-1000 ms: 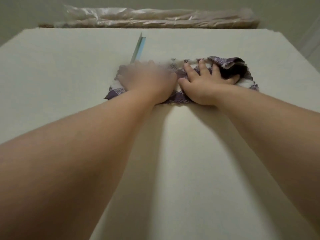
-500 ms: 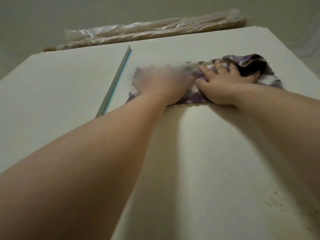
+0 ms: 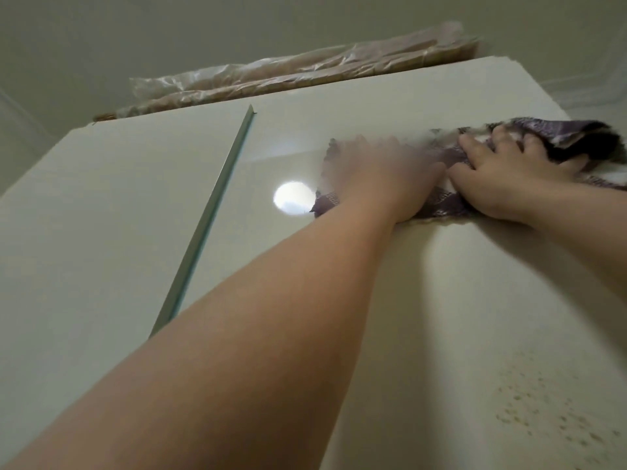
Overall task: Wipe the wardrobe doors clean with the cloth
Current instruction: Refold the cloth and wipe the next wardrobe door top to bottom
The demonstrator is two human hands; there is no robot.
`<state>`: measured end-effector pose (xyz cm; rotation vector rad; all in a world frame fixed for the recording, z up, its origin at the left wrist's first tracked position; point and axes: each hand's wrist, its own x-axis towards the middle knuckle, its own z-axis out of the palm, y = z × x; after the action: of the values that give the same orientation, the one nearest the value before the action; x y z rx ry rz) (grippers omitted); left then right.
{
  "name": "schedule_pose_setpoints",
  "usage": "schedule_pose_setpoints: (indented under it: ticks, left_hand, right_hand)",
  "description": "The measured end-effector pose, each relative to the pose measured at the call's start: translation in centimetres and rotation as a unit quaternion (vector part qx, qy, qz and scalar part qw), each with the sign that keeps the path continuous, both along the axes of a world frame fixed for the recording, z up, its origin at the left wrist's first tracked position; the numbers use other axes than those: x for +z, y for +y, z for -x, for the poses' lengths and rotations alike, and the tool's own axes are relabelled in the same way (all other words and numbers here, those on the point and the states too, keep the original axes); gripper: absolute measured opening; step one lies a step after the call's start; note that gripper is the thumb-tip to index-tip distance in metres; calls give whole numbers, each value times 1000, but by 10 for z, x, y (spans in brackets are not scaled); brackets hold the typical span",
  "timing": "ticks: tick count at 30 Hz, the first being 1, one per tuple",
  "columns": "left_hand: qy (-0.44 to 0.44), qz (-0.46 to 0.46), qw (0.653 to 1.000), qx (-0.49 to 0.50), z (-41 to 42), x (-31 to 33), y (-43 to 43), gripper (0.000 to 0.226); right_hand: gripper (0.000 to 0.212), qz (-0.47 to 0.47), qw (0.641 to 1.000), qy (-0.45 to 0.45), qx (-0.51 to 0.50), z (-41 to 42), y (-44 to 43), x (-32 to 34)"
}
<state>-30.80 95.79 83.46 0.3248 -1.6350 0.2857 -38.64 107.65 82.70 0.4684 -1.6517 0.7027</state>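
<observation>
Both hands lie palm-down on the cloth (image 3: 559, 130), side by side and nearly touching. Right hand (image 3: 502, 184): fingers straight and spread, pressing flat, gripping nothing. Left hand (image 3: 383, 178): motion-blurred; fingers look stretched forward and flat, though their detail cannot be made out.

Cloth: purple-and-white pattern, crumpled. It is pinned against the door (image 3: 441, 300) under both palms. One corner pokes out left of the left wrist, and a dark bunched fold rises past the right fingertips.

Edges and room:
- The door's top edge runs just beyond the fingertips.
- Its side edge is near the right hand's outer side.
- Wide bare panel lies left of the left hand as far as the strip (image 3: 203, 225), which is well apart from it.
- More bare panel lies below both wrists.

Surfaces:
- Door is cream, smooth and glossy, with a round glare (image 3: 293, 197) touching the cloth corner left of the left hand.
- Brownish specks (image 3: 543, 412) are scattered below the right forearm.
- Strip is grey-green, narrow, straight and angled in section; a second door (image 3: 101, 215) lies past it.
- Beyond the top edge, above both hands, lies a long roll (image 3: 305, 72) in crinkled clear plastic.
</observation>
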Motion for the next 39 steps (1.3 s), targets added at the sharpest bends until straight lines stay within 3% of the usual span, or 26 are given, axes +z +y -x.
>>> schedule_pose_setpoints:
  ticks: [10, 19, 28, 39]
  left_hand:
    - [24, -47, 998, 27, -45, -6, -67, 97]
    - [71, -107, 991, 41, -89, -26, -137, 90]
    - [75, -91, 992, 53, -86, -13, -129, 84]
    - [18, 50, 998, 29, -15, 16, -35, 79]
  right_hand:
    - [60, -71, 996, 44, 30, -41, -58, 6]
    - [52, -210, 971, 96, 61, -89, -130, 27]
    - [52, -185, 977, 91, 55, -79, -116, 40]
    - [72, -115, 992, 34, 34, 10, 3, 53]
